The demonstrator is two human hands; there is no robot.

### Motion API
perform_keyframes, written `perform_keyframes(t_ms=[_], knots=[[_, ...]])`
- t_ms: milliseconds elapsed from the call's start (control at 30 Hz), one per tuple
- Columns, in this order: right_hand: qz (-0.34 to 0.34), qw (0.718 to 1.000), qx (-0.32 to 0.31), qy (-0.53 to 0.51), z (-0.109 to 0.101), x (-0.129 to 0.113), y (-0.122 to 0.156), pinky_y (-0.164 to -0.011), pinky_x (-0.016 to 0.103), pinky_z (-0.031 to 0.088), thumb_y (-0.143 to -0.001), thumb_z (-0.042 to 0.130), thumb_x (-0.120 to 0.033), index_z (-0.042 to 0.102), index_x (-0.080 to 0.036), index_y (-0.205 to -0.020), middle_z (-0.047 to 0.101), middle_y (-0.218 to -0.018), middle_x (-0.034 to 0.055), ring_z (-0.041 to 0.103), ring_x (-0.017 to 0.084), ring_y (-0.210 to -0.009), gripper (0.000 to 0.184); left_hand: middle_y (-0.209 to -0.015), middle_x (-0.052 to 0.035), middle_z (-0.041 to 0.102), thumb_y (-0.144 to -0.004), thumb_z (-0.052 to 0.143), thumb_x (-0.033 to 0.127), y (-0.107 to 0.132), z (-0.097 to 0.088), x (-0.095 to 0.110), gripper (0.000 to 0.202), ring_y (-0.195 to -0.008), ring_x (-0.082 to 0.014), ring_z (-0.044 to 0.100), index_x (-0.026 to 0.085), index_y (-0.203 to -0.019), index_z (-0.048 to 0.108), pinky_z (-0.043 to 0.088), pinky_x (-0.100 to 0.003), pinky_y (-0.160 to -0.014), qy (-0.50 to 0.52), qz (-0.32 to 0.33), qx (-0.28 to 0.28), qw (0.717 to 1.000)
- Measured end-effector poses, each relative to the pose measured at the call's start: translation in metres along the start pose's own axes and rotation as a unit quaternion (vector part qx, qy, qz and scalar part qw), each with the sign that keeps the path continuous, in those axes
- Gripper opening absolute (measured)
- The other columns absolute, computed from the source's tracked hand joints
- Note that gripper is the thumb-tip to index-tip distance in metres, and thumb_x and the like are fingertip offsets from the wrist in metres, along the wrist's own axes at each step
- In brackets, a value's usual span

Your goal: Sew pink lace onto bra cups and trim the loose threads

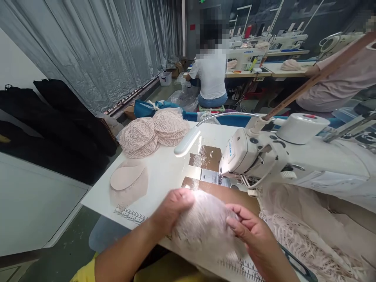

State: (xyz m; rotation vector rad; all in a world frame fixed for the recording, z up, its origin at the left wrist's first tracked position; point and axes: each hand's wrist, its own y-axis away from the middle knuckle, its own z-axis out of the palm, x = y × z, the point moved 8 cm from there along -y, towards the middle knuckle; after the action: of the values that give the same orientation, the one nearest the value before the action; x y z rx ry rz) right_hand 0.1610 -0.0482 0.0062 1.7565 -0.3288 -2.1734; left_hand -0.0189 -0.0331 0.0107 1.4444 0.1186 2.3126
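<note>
Between my two hands, in front of the sewing machine (249, 156), I hold a pale pink lace bra cup (205, 223), slightly blurred. My left hand (176, 205) is closed on its upper left edge. On the right edge, the thumb and fingers of my right hand (249, 225) pinch the fabric. Two stacks of lace cups (138, 137) stand at the table's back left. Nearer me lies a smooth beige cup piece (127, 176) on a thin sheer piece. Loose lace fabric (317, 231) is heaped right of my right hand.
A lamp (188, 141) on a bendy neck reaches over the table. Ruler markings (131, 214) run along the front edge. Dark scissor-like handles (296, 262) lie by my right forearm. One person (210, 76) sits at a machine ahead, another (337, 82) at right.
</note>
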Motion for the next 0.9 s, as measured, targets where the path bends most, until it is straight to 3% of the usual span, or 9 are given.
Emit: perform_keyframes(t_ms=[133,233,300,367,400,533,633,833,900], knots=[[-0.067,0.990,0.083,0.088,-0.036,-0.019,0.002,-0.070,0.032,0.052,-0.064,0.077,-0.048,0.071,-0.021,-0.081,0.070,-0.082,0.0070,0.064,0.022,-0.076,0.033,-0.065,0.0023,0.053,-0.084,0.061,0.037,0.009,-0.050,0.085,0.022,-0.058,-0.0109,0.049,0.015,-0.083,0.057,0.042,-0.023,-0.059,-0.183,0.147,0.170,0.957],[-0.103,0.974,0.101,0.176,-0.045,-0.031,0.003,-0.072,0.031,0.052,-0.066,0.074,-0.047,0.072,-0.022,-0.082,0.071,-0.085,0.0076,0.064,0.023,-0.080,0.030,-0.061,0.0024,0.048,-0.089,0.052,0.030,0.003,-0.034,0.117,0.024,-0.056,-0.0101,0.044,0.016,-0.070,0.052,0.036,-0.021,-0.056,-0.464,0.258,0.212,0.821],[-0.127,0.956,0.084,0.250,-0.040,-0.038,-0.001,-0.072,0.030,0.051,-0.071,0.067,-0.048,0.071,-0.024,-0.084,0.072,-0.091,0.0070,0.064,0.024,-0.084,0.028,-0.065,-0.0010,0.052,-0.089,0.047,0.020,-0.018,0.005,0.096,0.024,-0.061,-0.0124,0.048,0.016,-0.067,0.052,0.038,-0.023,-0.058,-0.649,0.291,0.140,0.689],[-0.137,0.928,0.062,0.341,-0.033,-0.043,-0.009,-0.071,0.032,0.051,-0.078,0.058,-0.047,0.070,-0.025,-0.089,0.071,-0.097,0.0057,0.064,0.024,-0.087,0.027,-0.070,-0.0052,0.057,-0.085,0.046,0.010,-0.046,0.040,0.045,0.017,-0.067,-0.0166,0.053,0.015,-0.072,0.056,0.042,-0.026,-0.062,-0.810,0.246,0.032,0.531],[-0.140,0.910,0.047,0.388,-0.028,-0.044,-0.015,-0.072,0.033,0.051,-0.081,0.053,-0.045,0.070,-0.026,-0.092,0.071,-0.099,0.0054,0.064,0.024,-0.088,0.028,-0.070,-0.0064,0.059,-0.080,0.048,0.005,-0.055,0.053,0.025,0.014,-0.067,-0.0182,0.055,0.014,-0.074,0.058,0.043,-0.028,-0.060,-0.827,0.235,0.005,0.510],[-0.177,0.829,-0.029,0.529,-0.007,-0.040,-0.033,-0.078,0.037,0.051,-0.089,0.037,-0.030,0.067,-0.020,-0.107,0.068,-0.108,0.0086,0.063,0.024,-0.094,0.036,-0.071,-0.0083,0.061,-0.070,0.051,0.000,-0.061,0.086,-0.027,0.018,-0.067,-0.0212,0.056,0.011,-0.080,0.061,0.046,-0.032,-0.060,-0.852,0.220,-0.064,0.471],[-0.222,0.774,-0.052,0.591,0.005,-0.029,-0.038,-0.072,0.035,0.051,-0.091,0.030,-0.018,0.066,-0.017,-0.106,0.066,-0.100,0.0097,0.063,0.021,-0.083,0.039,-0.075,-0.0101,0.061,-0.074,0.051,0.006,-0.050,0.090,-0.031,0.014,-0.069,-0.0223,0.056,0.010,-0.082,0.061,0.047,-0.034,-0.060,-0.864,0.193,-0.103,0.453],[-0.348,0.640,0.007,0.685,0.014,-0.017,-0.028,-0.066,0.035,0.053,-0.082,0.040,-0.003,0.068,-0.015,-0.109,0.066,-0.097,0.0094,0.061,0.024,-0.083,0.041,-0.077,-0.0061,0.063,-0.094,0.039,0.018,-0.040,0.087,0.009,0.029,-0.071,-0.0145,0.057,0.014,-0.076,0.061,0.048,-0.026,-0.068,-0.757,0.230,-0.181,0.585],[-0.369,0.604,0.029,0.706,0.014,-0.016,-0.027,-0.067,0.034,0.054,-0.078,0.041,0.002,0.068,-0.015,-0.112,0.067,-0.099,0.0093,0.062,0.023,-0.082,0.047,-0.086,-0.0067,0.066,-0.095,0.037,0.016,-0.044,0.083,0.012,0.030,-0.075,-0.0134,0.058,0.014,-0.080,0.062,0.048,-0.024,-0.071,-0.738,0.242,-0.194,0.599]])
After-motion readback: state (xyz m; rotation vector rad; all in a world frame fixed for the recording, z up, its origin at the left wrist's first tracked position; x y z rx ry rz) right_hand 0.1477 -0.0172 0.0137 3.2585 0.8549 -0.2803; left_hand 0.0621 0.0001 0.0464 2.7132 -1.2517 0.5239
